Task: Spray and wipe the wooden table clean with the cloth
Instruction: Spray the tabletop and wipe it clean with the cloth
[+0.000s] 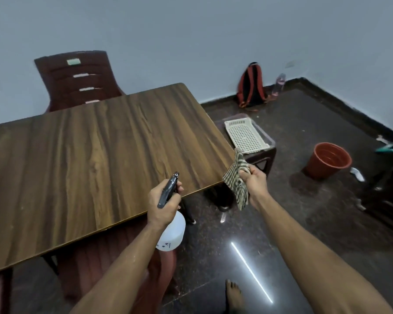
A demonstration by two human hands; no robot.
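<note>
The left hand (162,201) has its fingers curled tight around the dark top of the spray bottle (171,232); the white bottle hangs just past the near edge of the wooden table (95,155), and its tip points over the tabletop; the right hand (254,180) grips the striped cloth (236,177) in a closed fist, up in the air by the table's right corner; the cloth droops down, off the wood; a dark red chair (77,80) stands behind the table; a white basket (245,135) and a red bucket (328,159) are on the right.
</note>
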